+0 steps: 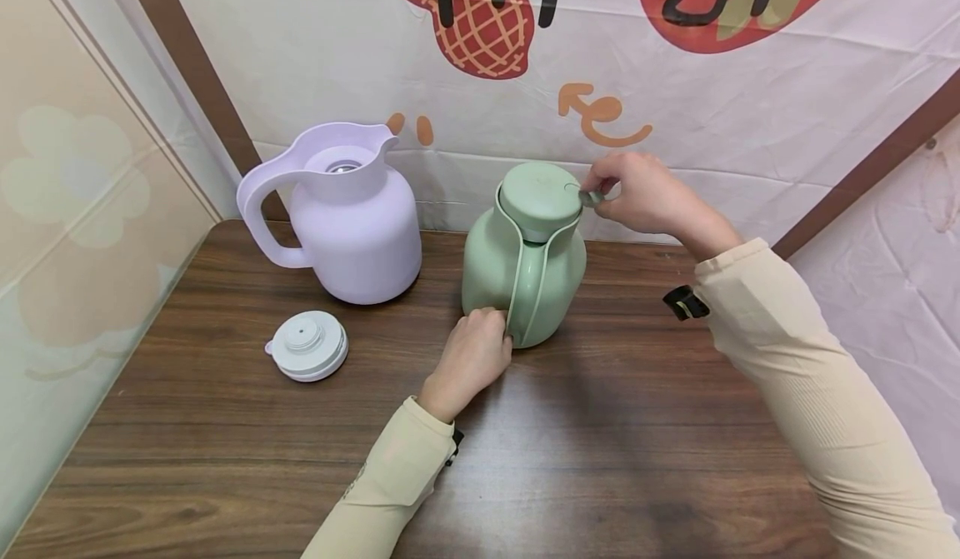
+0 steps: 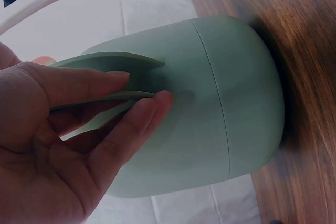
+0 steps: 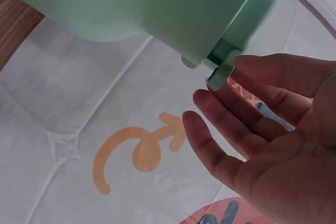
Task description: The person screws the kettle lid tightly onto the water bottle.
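Observation:
A light green thermos jug (image 1: 483, 272) stands upright on the wooden table, with a round green lid (image 1: 542, 197) in its mouth. My left hand (image 1: 471, 359) is low at the jug's handle (image 1: 531, 284). In the left wrist view its thumb and fingers pinch one thin edge of that handle. My right hand (image 1: 645, 194) is at the lid's right side. There, its thumb and index finger pinch the small green tab (image 3: 223, 72) sticking out from the lid, while the other fingers are loosely bent and apart from the jug.
Left of the green jug stands a lilac thermos jug (image 1: 360, 234), its mouth uncovered. In front of it a pale round lid (image 1: 309, 346) lies upside down on the table (image 1: 225, 451). Close behind the jugs hangs a white printed cloth (image 1: 315, 59).

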### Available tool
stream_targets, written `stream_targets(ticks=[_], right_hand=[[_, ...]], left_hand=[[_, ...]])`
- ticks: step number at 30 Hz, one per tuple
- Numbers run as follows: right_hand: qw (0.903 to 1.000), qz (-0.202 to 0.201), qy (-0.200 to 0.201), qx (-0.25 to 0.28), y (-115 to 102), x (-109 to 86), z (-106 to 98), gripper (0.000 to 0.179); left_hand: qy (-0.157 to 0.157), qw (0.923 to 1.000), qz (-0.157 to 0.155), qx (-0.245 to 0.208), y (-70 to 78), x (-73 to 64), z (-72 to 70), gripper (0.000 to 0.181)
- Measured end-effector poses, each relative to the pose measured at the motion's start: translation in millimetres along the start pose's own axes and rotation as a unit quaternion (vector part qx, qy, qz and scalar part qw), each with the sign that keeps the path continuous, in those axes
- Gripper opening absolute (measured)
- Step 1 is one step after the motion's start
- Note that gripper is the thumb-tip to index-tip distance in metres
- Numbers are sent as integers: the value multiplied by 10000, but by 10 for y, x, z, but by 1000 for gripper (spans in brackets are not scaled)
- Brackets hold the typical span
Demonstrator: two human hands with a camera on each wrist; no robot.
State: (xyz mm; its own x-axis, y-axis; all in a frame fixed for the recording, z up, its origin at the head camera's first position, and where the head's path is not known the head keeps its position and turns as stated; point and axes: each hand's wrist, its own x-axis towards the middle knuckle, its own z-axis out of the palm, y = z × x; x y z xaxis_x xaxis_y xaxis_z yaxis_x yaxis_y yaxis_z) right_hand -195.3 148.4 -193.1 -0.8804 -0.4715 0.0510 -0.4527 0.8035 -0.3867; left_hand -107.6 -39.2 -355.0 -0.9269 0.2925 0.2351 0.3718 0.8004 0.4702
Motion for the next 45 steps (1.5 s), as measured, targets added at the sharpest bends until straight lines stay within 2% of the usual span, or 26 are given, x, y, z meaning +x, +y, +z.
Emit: stream_targets(ticks=[9, 18, 30, 40, 45], right_hand=[[9999, 69, -113, -91, -25, -2, -9, 22], [9998, -98, -79, -148, -48, 0, 9, 21], [9998, -114, -140, -112, -55, 5, 24, 19], [9997, -170, -198, -6, -71, 7, 61, 6], [9998, -99, -150, -40, -84, 9, 67, 6]], left_hand=[[-85, 9999, -57, -10, 0, 5, -14, 24], [-85, 10000, -41, 12, -6, 5, -18, 25], [-98, 9999, -23, -4, -16, 11, -20, 27], [-83, 10000, 6, -17, -14, -1, -19, 24], [-119, 9999, -8, -51, -5, 0, -20, 27]])
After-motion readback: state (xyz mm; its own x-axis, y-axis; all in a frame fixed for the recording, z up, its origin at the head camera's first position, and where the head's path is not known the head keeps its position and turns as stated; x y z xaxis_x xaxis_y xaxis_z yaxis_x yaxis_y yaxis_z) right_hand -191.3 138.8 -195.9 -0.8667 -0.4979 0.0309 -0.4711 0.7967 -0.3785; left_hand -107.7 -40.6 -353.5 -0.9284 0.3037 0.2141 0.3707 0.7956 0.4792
